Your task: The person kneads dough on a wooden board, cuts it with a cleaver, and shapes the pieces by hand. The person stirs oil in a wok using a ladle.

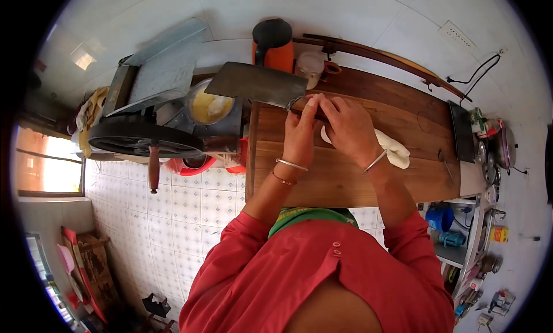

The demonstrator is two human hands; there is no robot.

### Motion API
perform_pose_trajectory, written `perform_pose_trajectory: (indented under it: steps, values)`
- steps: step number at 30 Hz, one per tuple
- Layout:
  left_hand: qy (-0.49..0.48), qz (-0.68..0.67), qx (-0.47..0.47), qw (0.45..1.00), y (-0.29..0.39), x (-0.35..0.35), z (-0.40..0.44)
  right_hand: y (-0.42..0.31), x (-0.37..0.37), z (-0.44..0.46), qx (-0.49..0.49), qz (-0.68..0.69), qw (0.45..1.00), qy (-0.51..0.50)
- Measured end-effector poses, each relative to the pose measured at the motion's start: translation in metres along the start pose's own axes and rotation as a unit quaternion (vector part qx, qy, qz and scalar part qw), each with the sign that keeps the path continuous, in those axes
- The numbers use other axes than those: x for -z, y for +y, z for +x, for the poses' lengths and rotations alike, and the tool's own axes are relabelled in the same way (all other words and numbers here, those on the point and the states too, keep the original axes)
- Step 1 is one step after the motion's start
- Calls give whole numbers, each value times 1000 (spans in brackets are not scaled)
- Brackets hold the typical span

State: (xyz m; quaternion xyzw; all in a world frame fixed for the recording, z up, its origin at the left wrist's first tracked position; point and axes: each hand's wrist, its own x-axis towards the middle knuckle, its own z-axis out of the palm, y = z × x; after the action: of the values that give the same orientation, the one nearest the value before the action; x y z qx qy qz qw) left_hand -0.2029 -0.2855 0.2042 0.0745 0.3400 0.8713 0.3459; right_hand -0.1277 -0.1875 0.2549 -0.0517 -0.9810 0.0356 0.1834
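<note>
A cleaver (256, 84) with a broad dark blade and a wooden handle is held up over the far left part of the wooden table, its blade pointing left. My left hand (300, 136) is closed at the spot where blade and handle meet. Around the handle, my right hand (348, 127) is closed too, and its fingers touch those of the left. They cover most of the handle. A roll of pale dough (394, 150) lies on the table, partly hidden behind my right hand and wrist.
Left of the table (357, 189) stands a hand-cranked machine with a black wheel (144, 139). Near it is a metal bowl (212, 105) with yellow contents. An orange jug (273, 48) and a lidded jar (310, 67) stand by the wall. A shelf (449, 253) is at right.
</note>
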Motion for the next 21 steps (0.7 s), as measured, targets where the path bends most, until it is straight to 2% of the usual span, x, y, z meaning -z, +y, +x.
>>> perform_pose_trajectory:
  steps: [4,6,7,8,9,10,11,12,13,14,16,17,18,20,21]
  values:
    - [-3,105,1,995,-54,-29,-13,33,5,-34,-46,12,997,-62]
    - [-31,130,-7,991,-86,-42,-14,52,8,-55,-117,76,990,-28]
    - [-51,188,23,981,-98,-46,-13,67,8,-66,-110,83,990,-31]
    - [-40,191,18,981,-115,-56,-15,87,8,-78,-99,131,986,9]
    - [-40,219,-17,975,-130,-71,-18,106,6,-91,-88,182,978,47]
    - [-38,249,-51,966,-147,-86,-21,126,3,-105,-79,194,977,44]
    - [-68,206,-44,975,-171,-87,-15,145,-2,-117,-92,264,957,71]
    - [-56,219,-52,973,-185,-91,-15,162,-3,-125,-106,335,931,99]
    - [-53,216,-21,975,-197,-96,-19,175,6,-136,-133,415,896,84]
    - [-50,209,10,976,-208,-99,-24,190,10,-150,-130,427,891,84]
    - [-5,245,13,969,-234,-97,-27,225,21,-169,-171,474,864,11]
    - [52,256,17,965,-251,-86,-26,234,30,-172,-127,422,898,19]
    - [113,266,24,957,-269,-74,-29,244,29,-176,-122,430,894,11]
    - [157,252,-5,955,-295,-46,-34,256,22,-182,-133,410,900,-66]
    - [193,291,-37,936,-304,-30,-32,260,15,-185,-122,415,899,-71]
